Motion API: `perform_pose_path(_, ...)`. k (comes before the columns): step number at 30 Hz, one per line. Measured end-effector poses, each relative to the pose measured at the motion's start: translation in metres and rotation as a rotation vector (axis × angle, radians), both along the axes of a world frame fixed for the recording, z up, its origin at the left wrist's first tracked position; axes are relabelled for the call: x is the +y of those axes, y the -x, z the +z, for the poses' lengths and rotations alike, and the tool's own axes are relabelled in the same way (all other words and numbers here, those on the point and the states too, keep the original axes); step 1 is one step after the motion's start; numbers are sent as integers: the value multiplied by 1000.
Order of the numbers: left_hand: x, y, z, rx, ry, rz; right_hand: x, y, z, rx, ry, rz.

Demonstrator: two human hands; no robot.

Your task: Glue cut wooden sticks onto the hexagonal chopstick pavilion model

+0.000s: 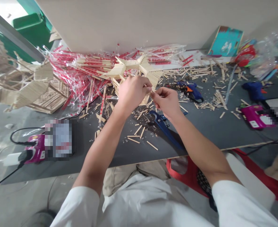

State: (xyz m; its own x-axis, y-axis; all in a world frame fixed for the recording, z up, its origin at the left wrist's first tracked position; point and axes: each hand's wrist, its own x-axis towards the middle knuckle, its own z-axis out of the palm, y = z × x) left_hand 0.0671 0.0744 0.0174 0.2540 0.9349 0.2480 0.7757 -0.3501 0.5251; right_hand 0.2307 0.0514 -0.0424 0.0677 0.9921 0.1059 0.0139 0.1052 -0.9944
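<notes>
A pale model made of thin wooden sticks, with flared star-like panels, sits behind my hands on the dark table. My left hand is curled over the near side of this model and looks closed on it; its fingertips are partly hidden. Close beside it, my right hand is pinched, thumb against forefinger, almost touching the left fingertips. What lies in that pinch is too small to make out. Below the right hand rests a blue-handled cutter. A blue glue gun lies just behind it.
Red-and-clear wrapped sticks are heaped at the back left. A larger stick model stands at far left. Cut stick pieces litter the table. Another glue gun and magenta boxes with cables lie toward the sides.
</notes>
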Motion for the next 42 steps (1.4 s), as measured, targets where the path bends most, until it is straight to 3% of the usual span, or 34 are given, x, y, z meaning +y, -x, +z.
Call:
perform_pose_path(32, -7, -8, 0, 42, -25, 25, 1, -4, -1, 16, -5, 47)
perform_pose_path(38, -7, 1, 8, 33, -27, -80, 1, -28, 10, -173, -56, 155)
perform_pose_path(42, -13, 13, 16, 8, -71, -116, 1, -50, 19, -440, -326, 106)
